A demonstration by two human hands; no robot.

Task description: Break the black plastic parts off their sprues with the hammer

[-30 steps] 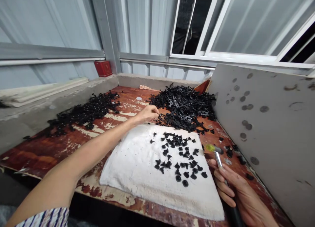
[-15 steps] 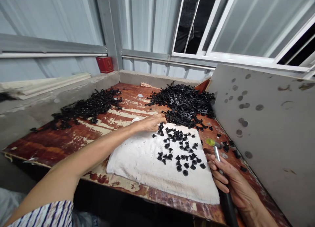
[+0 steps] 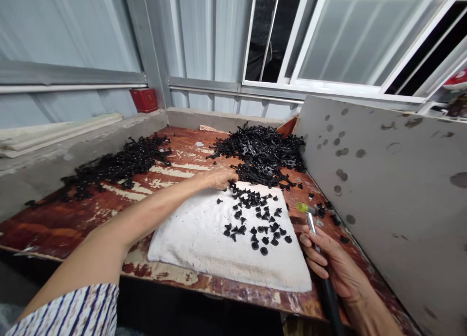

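My left hand reaches to the far edge of a folded white towel, its fingers curled down at the front of a heap of small black parts. Whether a part is pinched in those fingertips is hidden. Scattered over the towel are many loose black mushroom-shaped pieces with round heads and short stems. On the right, my right hand is wrapped round a small hammer with a black grip, a metal neck and a translucent yellow face on its head. The hammer head is just off the towel's right edge.
A second heap of black parts lies at the left of the worn red-brown tabletop. More black pieces lie beside a spotted grey board standing on the right. A red box sits on the back-left ledge.
The camera has turned slightly right, so the scene has slid left. My left fingers have moved slightly among the parts at the towel's far edge. The right hand keeps its grip on the hammer.
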